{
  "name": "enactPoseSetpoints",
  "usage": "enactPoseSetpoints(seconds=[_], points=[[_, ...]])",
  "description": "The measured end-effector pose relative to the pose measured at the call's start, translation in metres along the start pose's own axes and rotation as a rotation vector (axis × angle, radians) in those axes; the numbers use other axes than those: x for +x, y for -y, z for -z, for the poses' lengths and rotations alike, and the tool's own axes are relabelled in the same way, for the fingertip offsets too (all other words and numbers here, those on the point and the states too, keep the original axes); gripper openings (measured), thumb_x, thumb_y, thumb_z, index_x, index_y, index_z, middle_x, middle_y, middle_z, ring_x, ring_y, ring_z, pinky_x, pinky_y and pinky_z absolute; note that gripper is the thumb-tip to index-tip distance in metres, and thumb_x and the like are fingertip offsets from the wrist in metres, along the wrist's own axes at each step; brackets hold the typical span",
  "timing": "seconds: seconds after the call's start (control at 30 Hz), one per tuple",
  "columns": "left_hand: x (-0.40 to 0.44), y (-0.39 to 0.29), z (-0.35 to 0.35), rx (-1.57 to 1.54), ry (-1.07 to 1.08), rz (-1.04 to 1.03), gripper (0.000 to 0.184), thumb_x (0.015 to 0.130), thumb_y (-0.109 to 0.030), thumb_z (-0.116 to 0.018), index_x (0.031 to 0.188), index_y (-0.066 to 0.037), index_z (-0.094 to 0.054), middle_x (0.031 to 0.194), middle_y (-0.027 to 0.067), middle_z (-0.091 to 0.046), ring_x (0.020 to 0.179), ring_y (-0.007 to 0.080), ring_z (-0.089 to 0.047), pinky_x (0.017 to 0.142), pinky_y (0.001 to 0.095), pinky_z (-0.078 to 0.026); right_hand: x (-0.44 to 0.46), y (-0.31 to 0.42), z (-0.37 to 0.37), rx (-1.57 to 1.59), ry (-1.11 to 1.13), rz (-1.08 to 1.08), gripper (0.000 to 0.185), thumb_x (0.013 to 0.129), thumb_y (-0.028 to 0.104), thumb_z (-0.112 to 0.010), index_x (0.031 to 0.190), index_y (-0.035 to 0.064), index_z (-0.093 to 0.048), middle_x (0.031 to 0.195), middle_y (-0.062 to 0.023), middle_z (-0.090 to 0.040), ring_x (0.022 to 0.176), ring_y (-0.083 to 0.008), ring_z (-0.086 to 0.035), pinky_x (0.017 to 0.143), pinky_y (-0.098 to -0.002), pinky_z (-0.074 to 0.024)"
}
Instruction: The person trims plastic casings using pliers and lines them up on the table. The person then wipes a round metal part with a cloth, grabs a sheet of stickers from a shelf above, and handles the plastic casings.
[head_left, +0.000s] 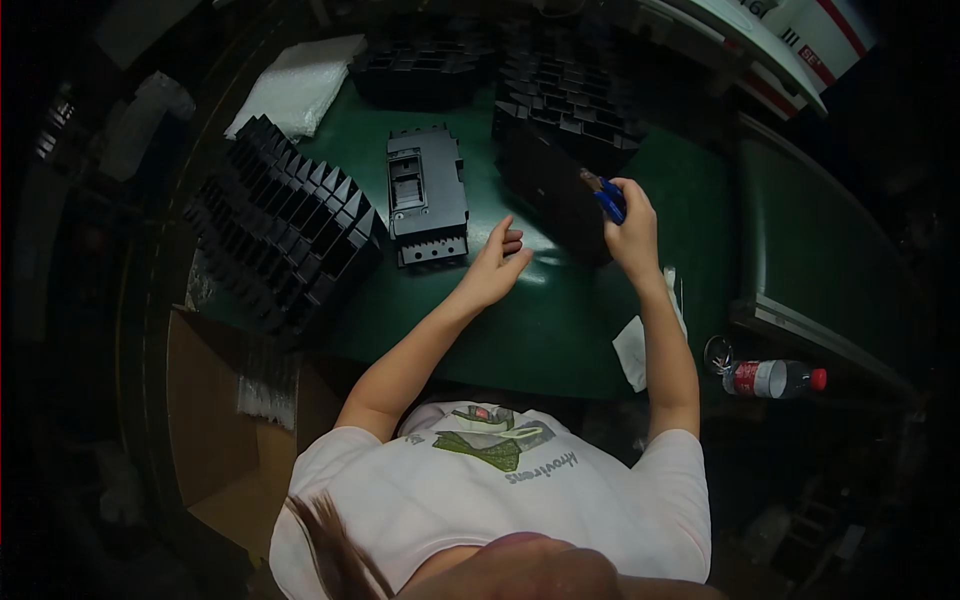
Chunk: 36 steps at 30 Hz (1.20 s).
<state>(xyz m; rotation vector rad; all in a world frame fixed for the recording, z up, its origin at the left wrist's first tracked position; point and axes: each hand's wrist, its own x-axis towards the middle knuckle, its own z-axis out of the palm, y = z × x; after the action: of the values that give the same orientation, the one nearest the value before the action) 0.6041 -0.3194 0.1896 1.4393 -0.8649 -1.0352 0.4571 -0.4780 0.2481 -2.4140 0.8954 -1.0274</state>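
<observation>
Blue-handled tool [609, 203] held at the green tabletop [530, 350]

In the middle of the frame, I see the left hand [490, 272], its fingers loosely apart. Right of centre, the right hand [634, 232] has its fingers closed around the tool. Farther, at upper centre, is a dark piece [545, 185]; left of it, a grey case [438, 185]. Black parts [570, 105] stand behind.
</observation>
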Motion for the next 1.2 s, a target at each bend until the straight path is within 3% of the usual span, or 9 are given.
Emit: enactPoseSetpoints(seconds=[0.1, 0.2, 0.33, 0.4, 0.5, 0.83, 0.93, 1.13, 1.2], points=[[0.0, -0.014, -0.003, -0.278, -0.023, 0.126, 0.061, 0.095, -0.033, -0.043, 0.143, -0.006, -0.015, 0.133, 0.0147, -0.04, 0.122, 0.0232, -0.042, 0.097, 0.0363, -0.037, -0.022, 0.014, 0.009, 0.542, 0.082, -0.437, 0.022, 0.079, 0.006, -0.063, 0.1, 0.0037, -0.055, 0.084, -0.0026, -0.056, 0.073, -0.0118, -0.052, 0.066, -0.0257, -0.042], [0.003, -0.002, -0.003, -0.479, -0.142, -0.012, 0.059, 0.096, -0.04, -0.037, 0.14, -0.006, -0.02, 0.13, 0.0142, -0.042, 0.117, 0.0212, -0.045, 0.095, 0.0337, -0.039, -0.051, 0.029, -0.002, 0.892, 0.148, -0.721, 0.024, 0.083, 0.019, -0.065, 0.102, 0.0068, -0.056, 0.078, 0.0032, -0.052, 0.066, -0.0054, -0.046, 0.058, -0.0203, -0.0359], [0.003, -0.012, 0.006, -0.657, -0.144, -0.001, 0.048, 0.096, -0.043, -0.035, 0.123, -0.003, -0.041, 0.111, 0.0117, -0.055, 0.101, 0.0199, -0.057, 0.085, 0.0342, -0.048, -0.07, 0.03, -0.012, 0.724, 0.279, -0.576, 0.028, 0.082, 0.02, -0.065, 0.103, 0.0052, -0.055, 0.079, -0.0009, -0.054, 0.067, -0.0099, -0.051, 0.059, -0.0226, -0.038], [0.006, -0.012, 0.008, -0.742, -0.12, 0.098, 0.047, 0.096, -0.043, -0.034, 0.118, -0.003, -0.047, 0.106, 0.0127, -0.058, 0.094, 0.0215, -0.061, 0.079, 0.0341, -0.053, -0.068, 0.032, -0.007, 0.196, 0.113, -0.059, 0.032, 0.076, 0.014, -0.067, 0.105, 0.0055, -0.055, 0.086, -0.0077, -0.057, 0.075, -0.0197, -0.055, 0.065, -0.0287, -0.0411], [0.009, -0.002, 0.007, -0.682, -0.112, 0.097, 0.046, 0.096, -0.043, -0.035, 0.119, -0.004, -0.046, 0.106, 0.0122, -0.058, 0.094, 0.021, -0.061, 0.079, 0.0334, -0.053, -0.063, 0.037, 0.008, -0.128, 0.18, 0.141, 0.044, 0.065, 0.01, -0.069, 0.107, 0.0066, -0.055, 0.093, -0.0091, -0.055, 0.088, -0.0281, -0.053, 0.076, -0.0357, -0.0407], [0.005, -0.002, 0.002, -0.53, -0.08, 0.107, 0.044, 0.096, -0.041, -0.034, 0.12, -0.005, -0.046, 0.105, 0.0108, -0.057, 0.092, 0.0197, -0.061, 0.078, 0.0326, -0.053, -0.057, 0.051, 0.009, -0.252, 0.223, 0.283, 0.05, 0.06, 0.009, -0.072, 0.107, 0.0079, -0.058, 0.091, -0.0067, -0.054, 0.09, -0.0241, -0.051, 0.076, -0.0353, -0.0386], [0.003, -0.008, 0.003, -0.566, 0.016, 0.154, 0.056, 0.098, -0.04, -0.033, 0.134, 0.002, -0.034, 0.128, 0.0119, -0.046, 0.116, 0.0189, -0.046, 0.097, 0.0281, -0.037, -0.057, 0.053, 0.01, -0.278, 0.225, 0.29, 0.05, 0.06, 0.009, -0.072, 0.107, 0.0077, -0.058, 0.091, -0.0066, -0.054, 0.09, -0.0238, -0.051, 0.075, -0.035, -0.0386], [0.0, -0.016, 0.001, -0.551, 0.011, 0.177, 0.05, 0.098, -0.04, -0.03, 0.13, -0.002, -0.039, 0.121, 0.0112, -0.049, 0.11, 0.0179, -0.049, 0.093, 0.0285, -0.041, -0.056, 0.057, 0.008, -0.328, 0.236, 0.279, 0.052, 0.058, 0.009, -0.073, 0.107, 0.0072, -0.058, 0.091, -0.0067, -0.054, 0.091, -0.0235, -0.05, 0.075, -0.0355, -0.0384], [0.001, -0.013, 0.0, -0.557, -0.041, 0.135, 0.041, 0.097, -0.04, -0.034, 0.119, -0.008, -0.046, 0.103, 0.0104, -0.058, 0.09, 0.0186, -0.06, 0.078, 0.0326, -0.053, -0.056, 0.059, 0.007, -0.344, 0.258, 0.271, 0.048, 0.062, 0.008, -0.07, 0.108, 0.0065, -0.058, 0.089, -0.0078, -0.054, 0.089, -0.0247, -0.051, 0.075, -0.0357, -0.0385]])
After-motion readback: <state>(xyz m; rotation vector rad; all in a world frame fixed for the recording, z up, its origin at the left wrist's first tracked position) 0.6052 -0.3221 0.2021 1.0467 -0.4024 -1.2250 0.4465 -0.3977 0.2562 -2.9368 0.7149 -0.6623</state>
